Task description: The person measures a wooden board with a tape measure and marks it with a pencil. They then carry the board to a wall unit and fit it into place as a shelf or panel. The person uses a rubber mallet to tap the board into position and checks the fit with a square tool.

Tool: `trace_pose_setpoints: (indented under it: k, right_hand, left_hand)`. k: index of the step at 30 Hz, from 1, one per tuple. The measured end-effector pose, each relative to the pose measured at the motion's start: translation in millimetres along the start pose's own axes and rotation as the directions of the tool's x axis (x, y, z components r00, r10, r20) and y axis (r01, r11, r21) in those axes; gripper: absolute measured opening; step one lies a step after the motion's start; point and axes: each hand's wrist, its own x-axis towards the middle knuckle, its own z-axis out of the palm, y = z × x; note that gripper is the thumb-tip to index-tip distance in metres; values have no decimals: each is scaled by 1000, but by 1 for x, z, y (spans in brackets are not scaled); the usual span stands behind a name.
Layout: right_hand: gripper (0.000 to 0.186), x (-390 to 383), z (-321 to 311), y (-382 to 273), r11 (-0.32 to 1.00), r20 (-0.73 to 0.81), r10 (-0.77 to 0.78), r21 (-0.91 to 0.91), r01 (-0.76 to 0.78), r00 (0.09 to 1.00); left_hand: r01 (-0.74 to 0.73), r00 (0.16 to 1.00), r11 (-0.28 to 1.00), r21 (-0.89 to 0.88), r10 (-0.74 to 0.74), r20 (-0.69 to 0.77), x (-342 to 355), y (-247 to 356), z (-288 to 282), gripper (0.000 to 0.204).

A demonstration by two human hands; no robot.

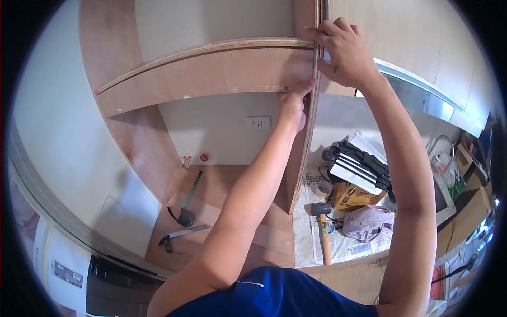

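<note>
An upright plywood panel (301, 164) forms the right side of an open wooden cabinet, its narrow front edge facing me. High up, my right hand (346, 55) is closed over that edge from the right, with the fingers bent across it and the thumb lower down. Below the shelf, my left hand (293, 108) grips the same panel from the left, its thumb pressed to the front edge and its other fingers partly hidden. The shelf's plywood front board (211, 74) meets the panel between the two hands.
On the cabinet base (253, 211) lie a tape measure (185, 217) with its blade out and a metal square (185, 232). To the right, a mallet (324, 232), a tape roll (323, 188), a lilac pouch (368, 223) and a cardboard box (356, 196) crowd the counter. A socket (259, 122) sits on the back wall.
</note>
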Motion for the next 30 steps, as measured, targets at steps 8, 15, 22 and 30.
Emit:
trace_pose_setpoints:
  k: [8, 15, 22, 30]
  right_hand:
    - [63, -7, 5, 13, 999, 41, -2, 41, 1, 999]
    - [56, -5, 11, 8, 999, -4, 10, 54, -9, 1000]
    - [54, -4, 3, 7, 1000, 21, 2, 24, -2, 1000]
    - [61, -2, 3, 6, 998, 45, -15, 62, 12, 999]
  left_hand:
    - [-31, 999, 1000, -2, 30, -29, -10, 5, 16, 43]
    - [-35, 997, 998, -43, 31, -74, 4, -1, 4, 39]
    - [-13, 998, 995, -95, 8, -57, -3, -2, 15, 41]
    - [-59, 997, 995, -79, 55, -52, 1, -8, 10, 42]
